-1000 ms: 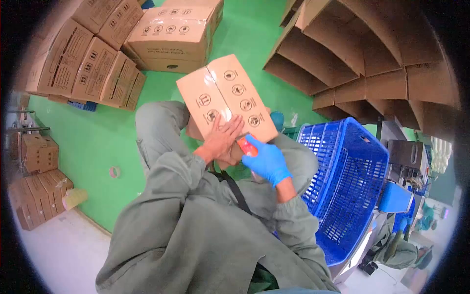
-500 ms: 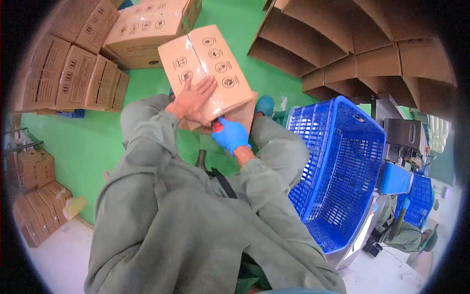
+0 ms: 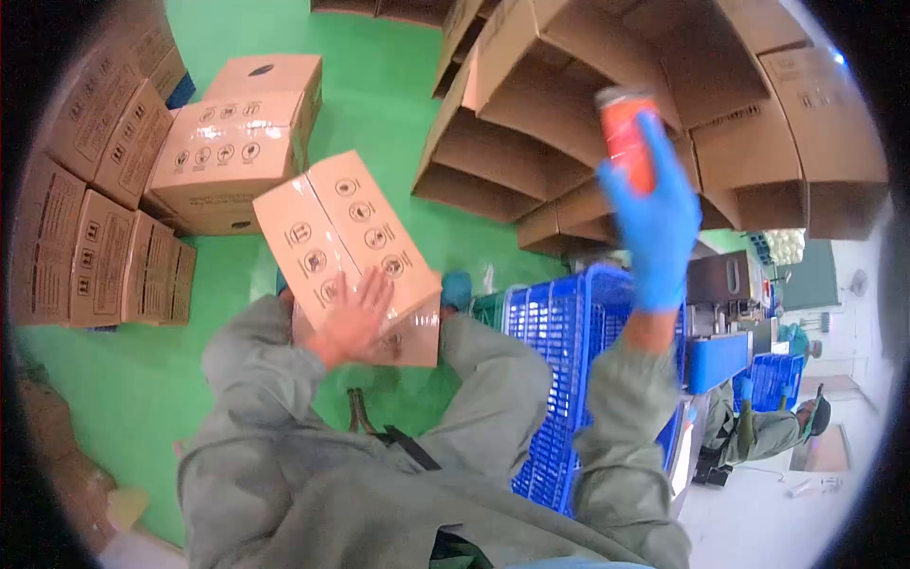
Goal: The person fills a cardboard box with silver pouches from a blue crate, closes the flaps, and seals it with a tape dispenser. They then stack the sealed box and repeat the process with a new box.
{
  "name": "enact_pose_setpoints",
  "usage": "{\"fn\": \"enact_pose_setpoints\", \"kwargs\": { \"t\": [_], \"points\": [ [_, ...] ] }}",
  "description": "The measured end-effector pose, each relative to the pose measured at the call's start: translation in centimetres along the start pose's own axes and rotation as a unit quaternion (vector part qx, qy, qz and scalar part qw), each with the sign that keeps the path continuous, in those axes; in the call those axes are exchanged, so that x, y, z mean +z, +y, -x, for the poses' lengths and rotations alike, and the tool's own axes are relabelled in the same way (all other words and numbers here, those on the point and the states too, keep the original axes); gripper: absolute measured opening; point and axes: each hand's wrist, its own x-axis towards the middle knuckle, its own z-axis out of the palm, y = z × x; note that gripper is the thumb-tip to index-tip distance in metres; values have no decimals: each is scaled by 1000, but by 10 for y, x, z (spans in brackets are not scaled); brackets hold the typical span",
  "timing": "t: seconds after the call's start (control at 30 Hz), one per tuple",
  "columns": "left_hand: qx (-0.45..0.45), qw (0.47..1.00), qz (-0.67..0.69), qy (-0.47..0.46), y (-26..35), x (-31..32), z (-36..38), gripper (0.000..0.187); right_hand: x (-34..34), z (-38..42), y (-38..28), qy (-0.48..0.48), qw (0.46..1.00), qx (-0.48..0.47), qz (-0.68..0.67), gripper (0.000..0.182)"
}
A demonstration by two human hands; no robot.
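Note:
My left hand (image 3: 353, 318), bare, lies with fingers spread on top of a taped cardboard box (image 3: 327, 237) printed with handling symbols. That box sits tilted over another carton (image 3: 408, 339) between my legs. Raised high on the right, my right hand (image 3: 654, 228) wears a blue glove and is closed around a red-orange cylinder (image 3: 629, 133) with a grey end. The cylinder is blurred, and its exact kind does not show. Behind it are the open cartons.
Stacked cartons (image 3: 104, 228) and a large box (image 3: 227, 142) stand at the left. Open empty cartons (image 3: 550, 104) fill the upper right. A blue plastic crate (image 3: 545, 379) is beside my right leg. A person (image 3: 768, 431) works at the far right.
My right hand has swung up and right from the box's near edge, carrying the red-orange cylinder. My left hand stays on the box. The view has shifted, with the box appearing lower left.

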Motion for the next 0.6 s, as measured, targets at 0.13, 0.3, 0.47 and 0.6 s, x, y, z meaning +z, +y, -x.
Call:
{"fn": "enact_pose_setpoints", "kwargs": {
  "t": [0.13,0.3,0.47,0.6],
  "points": [
    [-46,995,-92,5,9,13,1,98,74,-148,98,-14,994,-61,89,58],
    [42,963,238,119,-33,6,-14,66,145,-119,42,168,965,-164,113,40],
    [40,970,227,-73,-122,-23,-70,31,270,143,-105,-254,944,-85,191,58],
    [-43,964,174,197,-206,-7,-117,45,245,217,-123,-345,938,-5,10,65]
  ]
}}
